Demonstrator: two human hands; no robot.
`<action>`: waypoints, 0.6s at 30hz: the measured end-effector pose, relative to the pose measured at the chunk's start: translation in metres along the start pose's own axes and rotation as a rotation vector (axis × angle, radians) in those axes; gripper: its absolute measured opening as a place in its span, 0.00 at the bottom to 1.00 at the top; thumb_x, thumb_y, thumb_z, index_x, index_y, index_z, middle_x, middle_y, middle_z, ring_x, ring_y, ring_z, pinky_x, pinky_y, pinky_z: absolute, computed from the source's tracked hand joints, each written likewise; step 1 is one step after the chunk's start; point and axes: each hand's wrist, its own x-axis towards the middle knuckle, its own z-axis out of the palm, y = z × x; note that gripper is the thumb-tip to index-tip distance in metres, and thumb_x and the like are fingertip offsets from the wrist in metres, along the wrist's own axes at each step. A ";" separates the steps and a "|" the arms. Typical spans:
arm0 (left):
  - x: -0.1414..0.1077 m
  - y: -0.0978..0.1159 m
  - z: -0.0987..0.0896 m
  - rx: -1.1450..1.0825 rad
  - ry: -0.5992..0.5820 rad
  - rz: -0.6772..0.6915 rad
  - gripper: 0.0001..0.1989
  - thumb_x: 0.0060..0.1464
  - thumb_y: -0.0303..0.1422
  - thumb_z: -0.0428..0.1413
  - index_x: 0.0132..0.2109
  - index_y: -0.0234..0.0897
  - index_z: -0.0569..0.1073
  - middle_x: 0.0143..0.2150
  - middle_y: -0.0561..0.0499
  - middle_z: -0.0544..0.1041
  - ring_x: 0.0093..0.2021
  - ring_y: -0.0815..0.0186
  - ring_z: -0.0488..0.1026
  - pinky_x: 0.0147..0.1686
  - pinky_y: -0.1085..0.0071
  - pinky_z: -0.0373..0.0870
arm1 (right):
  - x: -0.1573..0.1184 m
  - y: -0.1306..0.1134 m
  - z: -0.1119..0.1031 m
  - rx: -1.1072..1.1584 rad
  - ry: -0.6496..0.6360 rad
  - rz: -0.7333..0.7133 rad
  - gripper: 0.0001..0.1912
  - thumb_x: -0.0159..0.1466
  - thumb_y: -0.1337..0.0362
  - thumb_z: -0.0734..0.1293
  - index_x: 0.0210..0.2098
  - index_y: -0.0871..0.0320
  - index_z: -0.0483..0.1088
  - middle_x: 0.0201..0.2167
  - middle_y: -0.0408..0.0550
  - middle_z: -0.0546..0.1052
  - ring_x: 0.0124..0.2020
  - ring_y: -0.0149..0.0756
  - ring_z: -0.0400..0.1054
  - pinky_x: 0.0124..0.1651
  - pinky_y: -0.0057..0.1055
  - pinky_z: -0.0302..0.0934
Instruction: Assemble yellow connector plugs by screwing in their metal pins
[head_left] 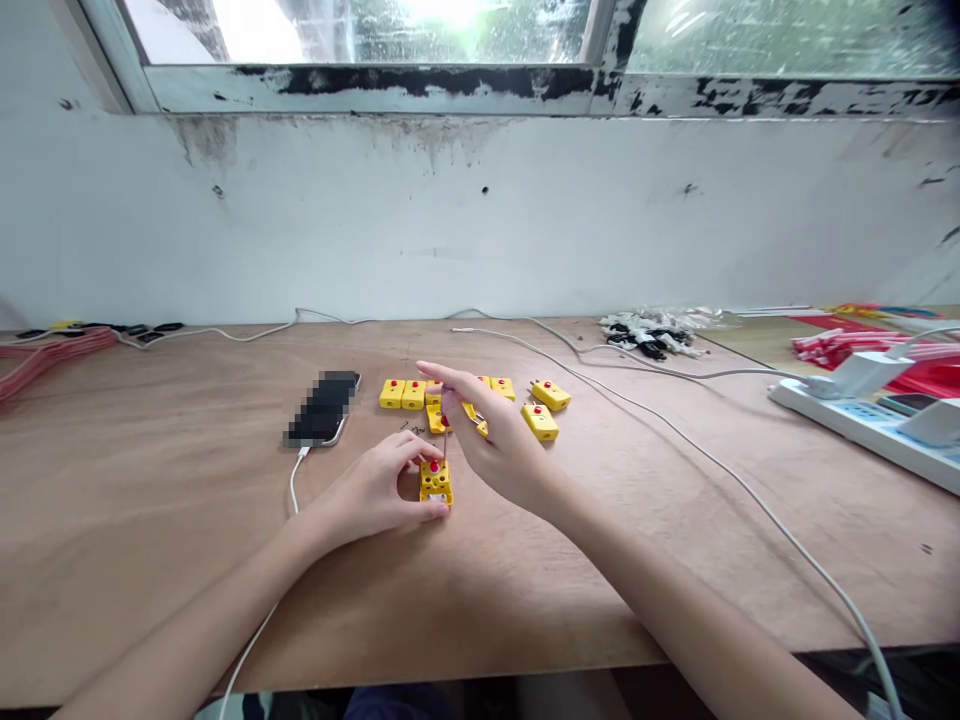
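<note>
A yellow connector with a red dot stands on the wooden table, its near part showing a pale inside. My left hand grips it from the left, fingertips at its far end and thumb at its near end. Above it, my right hand is closed round a screwdriver, whose thin shaft points down at the connector's far right corner. Part of the screwdriver's handle is hidden by the fingers. Just beyond lie an open yellow connector piece and several small screws.
Behind my hands is a row of yellow connectors, with two more to the right. A phone with a white cable lies left. At right are a power strip, a long cable and black and white parts.
</note>
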 end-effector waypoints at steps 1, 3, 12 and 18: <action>0.000 0.000 0.000 -0.004 0.002 0.002 0.16 0.45 0.36 0.63 0.41 0.39 0.71 0.41 0.51 0.70 0.39 0.63 0.69 0.39 0.67 0.69 | 0.000 0.000 0.001 0.010 -0.004 0.005 0.18 0.68 0.69 0.55 0.55 0.55 0.64 0.44 0.47 0.75 0.41 0.30 0.70 0.42 0.28 0.66; 0.000 0.000 0.001 -0.011 0.004 0.003 0.16 0.45 0.36 0.62 0.42 0.40 0.71 0.42 0.51 0.70 0.39 0.63 0.69 0.39 0.67 0.69 | 0.001 0.002 0.002 -0.087 0.067 0.009 0.15 0.67 0.68 0.58 0.51 0.58 0.68 0.36 0.47 0.76 0.34 0.31 0.70 0.37 0.29 0.66; -0.002 -0.001 -0.007 -0.057 -0.054 -0.001 0.15 0.49 0.39 0.61 0.44 0.40 0.72 0.43 0.49 0.73 0.42 0.61 0.71 0.42 0.64 0.69 | 0.004 0.002 -0.002 -0.013 0.003 0.046 0.16 0.67 0.69 0.56 0.52 0.57 0.66 0.42 0.48 0.77 0.41 0.31 0.72 0.41 0.29 0.66; -0.002 -0.004 -0.012 -0.098 -0.067 -0.030 0.13 0.51 0.39 0.60 0.42 0.39 0.74 0.40 0.49 0.76 0.40 0.61 0.73 0.40 0.65 0.70 | 0.002 0.002 0.001 -0.226 0.095 -0.010 0.13 0.66 0.65 0.60 0.48 0.60 0.69 0.35 0.49 0.77 0.37 0.36 0.71 0.44 0.36 0.64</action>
